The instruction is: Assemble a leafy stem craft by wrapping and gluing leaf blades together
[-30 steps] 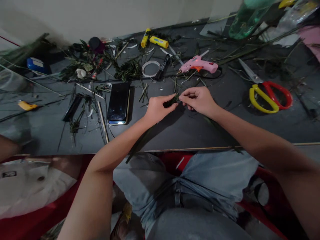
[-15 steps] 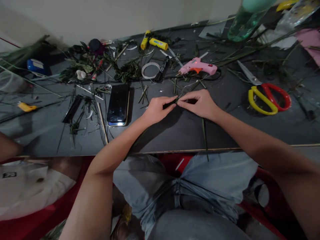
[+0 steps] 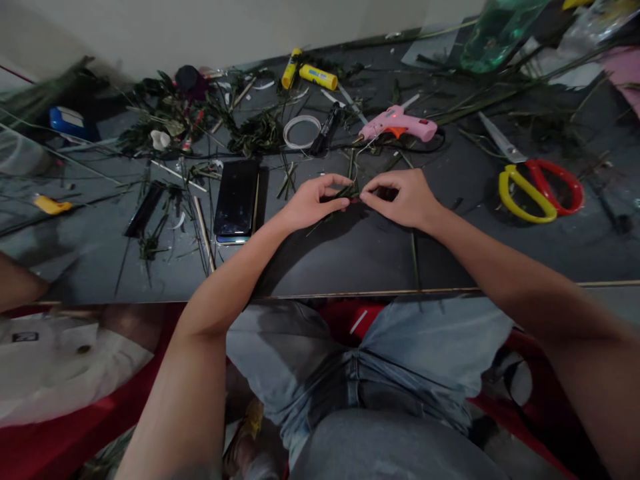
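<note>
Over the dark table, my left hand (image 3: 316,200) is closed with its thumb and fingers on a small piece made of green leaf strips (image 3: 347,192). My right hand (image 3: 403,195) pinches at the right end of that piece, thumb against fingertips. A thin pale strand rises from between the hands. Just beyond them lies a pink hot glue gun (image 3: 400,124) with an orange trigger. A long green strip (image 3: 415,260) runs from below my right hand over the table's front edge.
Scissors (image 3: 535,187) with yellow and red handles lie at right. Stacked phones (image 3: 236,199) are left of my hands. Behind are a white tape ring (image 3: 302,132), yellow glue sticks (image 3: 319,77) and leaf scraps. A green bottle (image 3: 493,40) stands back right. Another person's arm (image 3: 20,283) rests at far left.
My left fingers have spread a little, showing more of the leaf piece. My right hand has shifted slightly right and stays pinched. The whole view has moved slightly.
</note>
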Available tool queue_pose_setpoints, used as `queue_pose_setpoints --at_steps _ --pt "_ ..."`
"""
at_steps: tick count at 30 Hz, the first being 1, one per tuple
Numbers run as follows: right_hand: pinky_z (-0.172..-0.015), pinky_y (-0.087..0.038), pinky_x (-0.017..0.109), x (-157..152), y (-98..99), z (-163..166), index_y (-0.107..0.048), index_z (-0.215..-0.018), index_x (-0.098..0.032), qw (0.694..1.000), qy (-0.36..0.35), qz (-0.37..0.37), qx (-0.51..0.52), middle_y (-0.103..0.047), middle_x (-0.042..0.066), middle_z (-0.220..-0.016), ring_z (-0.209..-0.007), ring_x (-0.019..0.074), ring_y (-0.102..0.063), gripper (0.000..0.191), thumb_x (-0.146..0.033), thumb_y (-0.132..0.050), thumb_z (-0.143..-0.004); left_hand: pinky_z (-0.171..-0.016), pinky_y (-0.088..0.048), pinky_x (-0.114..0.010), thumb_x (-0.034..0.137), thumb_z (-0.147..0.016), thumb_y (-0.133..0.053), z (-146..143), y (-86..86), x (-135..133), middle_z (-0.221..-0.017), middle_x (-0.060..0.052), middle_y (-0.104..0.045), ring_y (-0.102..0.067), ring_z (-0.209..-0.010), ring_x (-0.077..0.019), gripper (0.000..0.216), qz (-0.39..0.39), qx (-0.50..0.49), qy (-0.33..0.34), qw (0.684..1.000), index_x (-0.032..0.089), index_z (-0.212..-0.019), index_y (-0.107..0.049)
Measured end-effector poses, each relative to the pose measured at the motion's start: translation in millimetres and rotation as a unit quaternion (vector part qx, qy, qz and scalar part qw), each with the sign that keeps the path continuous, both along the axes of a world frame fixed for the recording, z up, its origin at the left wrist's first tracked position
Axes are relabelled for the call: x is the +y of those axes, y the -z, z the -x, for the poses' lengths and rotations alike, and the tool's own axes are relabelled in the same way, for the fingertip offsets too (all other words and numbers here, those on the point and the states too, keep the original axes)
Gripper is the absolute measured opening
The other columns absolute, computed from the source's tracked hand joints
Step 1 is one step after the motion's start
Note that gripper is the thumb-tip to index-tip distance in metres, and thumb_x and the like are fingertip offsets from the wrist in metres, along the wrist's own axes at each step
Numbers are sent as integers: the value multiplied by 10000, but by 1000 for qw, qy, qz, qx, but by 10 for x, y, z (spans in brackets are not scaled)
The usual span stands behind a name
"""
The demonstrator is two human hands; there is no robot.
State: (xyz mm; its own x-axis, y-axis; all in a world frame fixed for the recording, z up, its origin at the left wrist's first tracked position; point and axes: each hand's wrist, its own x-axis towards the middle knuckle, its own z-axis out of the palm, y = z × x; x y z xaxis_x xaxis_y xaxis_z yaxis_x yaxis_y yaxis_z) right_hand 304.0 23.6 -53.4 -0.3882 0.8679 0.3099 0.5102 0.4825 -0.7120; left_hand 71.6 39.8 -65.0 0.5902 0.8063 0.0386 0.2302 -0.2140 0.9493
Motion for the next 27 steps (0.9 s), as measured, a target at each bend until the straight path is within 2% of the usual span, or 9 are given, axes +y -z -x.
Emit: queue_pose_setpoints --at_steps 2,4,8,11,13,15,18,23,27 --pt "-611 -471 284 1 -3 14 -796 -873 -176 998 23 38 41 -753 50 -771 -662 162 -649 171 -261 -651 -845 -890 -582 -335 328 -892 -692 0 29 3 -910 -74 -785 -752 -864 -168 444 0 -7 4 1000 117 -1263 -568" --pt "-596 -461 268 10 -5 19 -795 -938 -173 995 32 62 75 -762 55 -823 -713 167 -662 189 -249 -663 -826 -903 -581 -358 357 -909 -673 -7 64 -5 -949 -77 -783 -755 -877 -173 449 3 -23 26 999 150 -1275 -518" --pt "-576 -439 260 15 -32 11 -799 -937 -193 994 -12 79 80 -744 45 -800 -697 152 -636 189 -301 -732 -797 -911 -575 -368 447 -911 -661 -19 100 -24 -936 -76 -779 -753 -897 -186 505 1 -29 53 998 171 -1292 -477" --pt "-579 -440 270 0 -51 7 -794 -868 -191 993 -34 80 74 -736 43 -773 -661 145 -613 196 -370 -742 -806 -856 -566 -325 483 -895 -666 -23 54 -45 -912 -68 -783 -745 -866 -177 565 -15 0 42 999 154 -1318 -486" --pt "-574 -433 275 -6 -46 8 -789 -840 -183 994 -23 76 73 -735 47 -762 -635 140 -596 229 -403 -731 -819 -831 -555 -302 483 -866 -696 -32 -5 -73 -971 -72 -791 -741 -863 -173 547 -58 33 14 998 153 -1279 -557" --pt "-564 -421 278 -5 -29 13 -781 -808 -174 995 -8 72 74 -730 49 -741 -609 134 -577 267 -434 -724 -825 -843 -541 -289 451 -846 -720 -47 -68 -114 -1028 -61 -794 -740 -899 -174 440 -121 76 -21 989 165 -1176 -663" --pt "-548 -405 276 -1 -6 32 -748 -741 -168 995 8 71 77 -708 46 -700 -598 135 -570 339 -497 -730 -822 -797 -521 -269 383 -877 -685 -78 -140 -186 -969 -28 -807 -737 -868 -165 259 -193 146 -47 969 190 -1030 -767" --pt "-503 -384 260 -16 -4 83 -678 -658 -173 993 35 84 76 -641 24 -586 -544 124 -544 493 -646 -738 -787 -696 -497 -253 331 -907 -634 -115 -155 -255 -884 -29 -811 -728 -781 -156 235 -253 202 -63 944 219 -1029 -802" --pt "-449 -401 242 -43 -46 96 -731 -742 -157 980 48 158 116 -624 12 -537 -447 104 -536 495 -650 -775 -748 -704 -508 -270 305 -927 -598 -142 -85 -270 -844 -60 -800 -717 -753 -161 278 -309 236 -102 916 207 -1100 -792"
